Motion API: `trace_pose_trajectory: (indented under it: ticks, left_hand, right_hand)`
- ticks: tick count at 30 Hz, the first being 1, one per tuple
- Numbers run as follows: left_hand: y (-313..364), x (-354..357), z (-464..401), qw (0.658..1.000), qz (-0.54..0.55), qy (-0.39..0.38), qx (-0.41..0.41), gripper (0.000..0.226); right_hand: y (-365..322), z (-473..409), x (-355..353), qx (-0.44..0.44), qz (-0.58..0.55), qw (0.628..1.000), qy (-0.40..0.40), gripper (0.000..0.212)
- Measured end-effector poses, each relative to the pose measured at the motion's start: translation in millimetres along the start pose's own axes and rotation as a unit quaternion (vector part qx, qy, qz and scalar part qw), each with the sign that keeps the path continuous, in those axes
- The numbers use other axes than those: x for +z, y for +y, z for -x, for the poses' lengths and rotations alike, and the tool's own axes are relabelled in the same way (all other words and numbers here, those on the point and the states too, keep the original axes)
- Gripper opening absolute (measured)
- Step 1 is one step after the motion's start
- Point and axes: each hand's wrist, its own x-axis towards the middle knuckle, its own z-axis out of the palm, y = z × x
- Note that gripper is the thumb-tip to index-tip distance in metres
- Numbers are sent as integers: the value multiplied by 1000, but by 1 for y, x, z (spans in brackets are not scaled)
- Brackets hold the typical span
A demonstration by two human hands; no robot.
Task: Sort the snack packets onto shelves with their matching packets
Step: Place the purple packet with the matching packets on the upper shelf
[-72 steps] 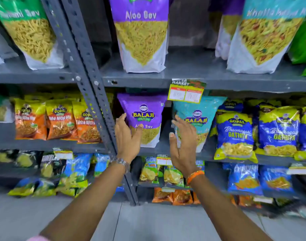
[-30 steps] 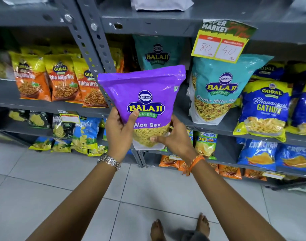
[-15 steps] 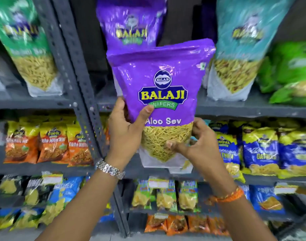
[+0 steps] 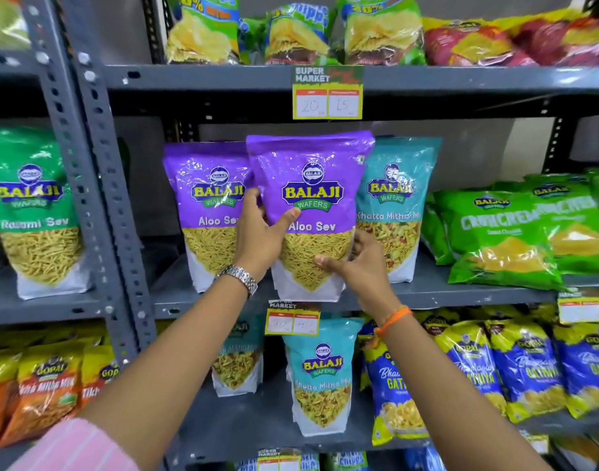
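I hold a purple Aloo Sev packet upright in both hands at the front edge of the middle shelf. My left hand grips its left side, thumb across the front. My right hand grips its lower right corner. A second purple Aloo Sev packet stands on the shelf just to the left, partly behind my left hand. A teal Khatta Mitha packet stands to the right, partly behind the held one.
A green Ratlami Sev packet stands in the left bay past the grey upright. Green Crunchcream bags lie at the right. Teal Khatta Mitha packets and blue Gathiya bags fill the shelf below; chip bags sit above.
I took the purple packet off the lower shelf with both hands and raised it. It now sits at the middle shelf beside the other Aloo Sev packet.
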Motion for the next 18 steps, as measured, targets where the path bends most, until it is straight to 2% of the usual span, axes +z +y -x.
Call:
trace_pose_trajectory:
  ticks: [5,8,13,18]
  left_hand:
    - [-4,10,-15,998,-49,25,-16,52]
    - [-3,15,-15,997,-59,45,-23,60]
    - [-13,14,-11,995,-80,60,-19,74]
    - [-16,14,13,996,-6,93,-4,85]
  right_hand:
    - [19,-23,14,30,3,1000,3,49]
    - [30,-32,17,49,-6,999,-1,57]
    - [32,-36,19,68,-10,997,-23,55]
    - [30,-22,14,71,54,996,-5,81]
